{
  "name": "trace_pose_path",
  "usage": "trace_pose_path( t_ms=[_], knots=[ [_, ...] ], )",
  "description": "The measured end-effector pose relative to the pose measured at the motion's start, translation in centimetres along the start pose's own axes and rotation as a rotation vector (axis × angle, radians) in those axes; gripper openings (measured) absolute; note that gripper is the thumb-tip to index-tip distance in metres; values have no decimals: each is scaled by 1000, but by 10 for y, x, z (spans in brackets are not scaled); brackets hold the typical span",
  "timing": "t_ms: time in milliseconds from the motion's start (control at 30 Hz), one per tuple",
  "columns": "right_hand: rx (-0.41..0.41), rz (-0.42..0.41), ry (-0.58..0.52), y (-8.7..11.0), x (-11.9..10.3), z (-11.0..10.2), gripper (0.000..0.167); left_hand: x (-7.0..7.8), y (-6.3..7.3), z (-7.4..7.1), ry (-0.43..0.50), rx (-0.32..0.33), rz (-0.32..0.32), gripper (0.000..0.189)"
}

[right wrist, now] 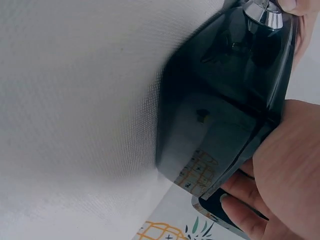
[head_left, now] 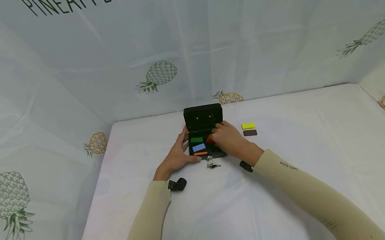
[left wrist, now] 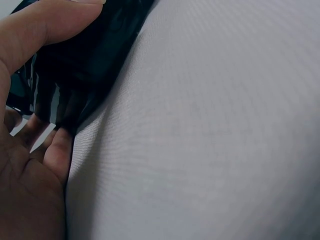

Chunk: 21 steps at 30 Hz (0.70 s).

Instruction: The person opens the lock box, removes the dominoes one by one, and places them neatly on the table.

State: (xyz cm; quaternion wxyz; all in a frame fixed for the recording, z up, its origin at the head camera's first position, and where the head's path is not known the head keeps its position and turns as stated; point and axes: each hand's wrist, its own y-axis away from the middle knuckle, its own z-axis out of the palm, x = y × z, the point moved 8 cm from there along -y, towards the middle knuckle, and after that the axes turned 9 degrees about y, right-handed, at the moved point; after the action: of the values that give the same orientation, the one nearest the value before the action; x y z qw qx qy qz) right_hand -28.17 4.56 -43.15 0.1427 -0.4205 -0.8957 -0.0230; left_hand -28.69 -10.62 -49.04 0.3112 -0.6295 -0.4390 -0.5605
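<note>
A small black cash box (head_left: 220, 154) stands on the table with its lid (head_left: 204, 123) raised at the back. My left hand (head_left: 175, 157) holds its left side, thumb at the front corner and fingers along the side wall. My right hand (head_left: 230, 138) reaches into the right part of the box, its fingertips pinching a red piece (head_left: 209, 139) that is mostly hidden. In the box's left part lie a green block (head_left: 196, 140), a blue block (head_left: 199, 147) and an orange block (head_left: 200, 153). Keys (head_left: 215, 166) hang at the front lock (right wrist: 264, 15).
Right of the box, a yellow block (head_left: 248, 126) lies just behind a dark brown block (head_left: 250, 132). A white cloth (head_left: 289, 131) covers the table. Pineapple-printed sheeting (head_left: 239, 28) rises behind and at the sides.
</note>
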Motion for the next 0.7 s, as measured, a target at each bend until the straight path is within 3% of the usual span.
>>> trace_pose_path(
  t_ms=[433,700],
  knots=[
    [-28,22,10,1,2,3,24,-2,0,-1,-18,17,4,131],
    [26,20,24,4,1,-1,23,-4,-1,0,-3,9,6,131]
  ],
)
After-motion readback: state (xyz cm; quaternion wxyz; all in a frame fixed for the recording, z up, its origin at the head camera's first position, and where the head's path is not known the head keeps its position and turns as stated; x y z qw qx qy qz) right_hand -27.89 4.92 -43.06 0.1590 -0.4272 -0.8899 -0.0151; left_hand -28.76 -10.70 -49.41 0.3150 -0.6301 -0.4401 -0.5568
